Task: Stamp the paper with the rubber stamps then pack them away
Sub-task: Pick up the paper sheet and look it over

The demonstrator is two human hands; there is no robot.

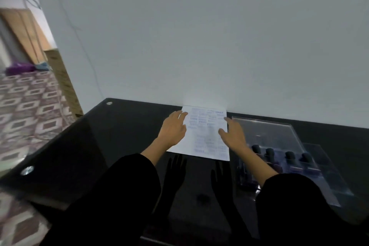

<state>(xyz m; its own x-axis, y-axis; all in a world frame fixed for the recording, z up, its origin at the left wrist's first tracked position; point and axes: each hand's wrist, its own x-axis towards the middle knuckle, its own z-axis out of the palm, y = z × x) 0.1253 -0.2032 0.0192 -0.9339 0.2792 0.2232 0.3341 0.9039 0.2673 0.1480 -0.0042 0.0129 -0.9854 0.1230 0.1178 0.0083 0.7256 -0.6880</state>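
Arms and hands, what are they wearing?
Both arms wear loose black sleeves, the left sleeve and the right sleeve, which end partway up the forearms. The left hand and right hand are bare, with no gloves.

Pale wall [199,36], black glass table [119,126], patterned floor [30,106]

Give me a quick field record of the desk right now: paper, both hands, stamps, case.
paper: flat on the table, far edge at the wall, covered in faint blue stamp marks
left hand: fingers straight, at the paper's left edge, holding nothing
right hand: fingers straight, at the paper's right edge, holding nothing
stamps: four black handles visible, upright in the case
clear case: right of the paper, lid open
table: black, glossy, reflecting both hands
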